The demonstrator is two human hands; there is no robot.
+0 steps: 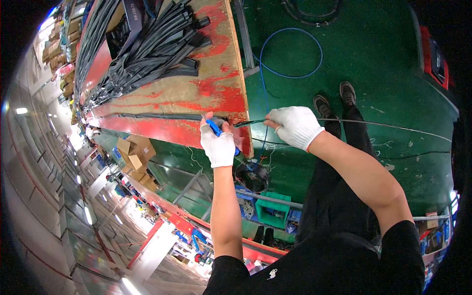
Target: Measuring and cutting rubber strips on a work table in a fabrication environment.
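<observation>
My left hand (218, 146), in a white knit glove with bare fingertips, is closed round a blue-handled tool (215, 128) with a short metal tip. Its exact kind is hard to make out. Beside those fingers a long black sleeve (167, 116) lies along the table edge. My right hand (296, 127), gloved the same way, pinches a thin dark cable (253, 122) just past the table's corner. From behind that hand a thin grey line (388, 125) runs off to the right; whether it is the same cable is hidden by the glove.
The worn red wooden table (196, 93) carries a large bundle of flat black sleeves (147, 64). On the green floor lies a coiled blue hose (291, 29). Below the table are a green crate (272, 209) and a black coil (252, 177). Cardboard boxes (135, 152) stand further left.
</observation>
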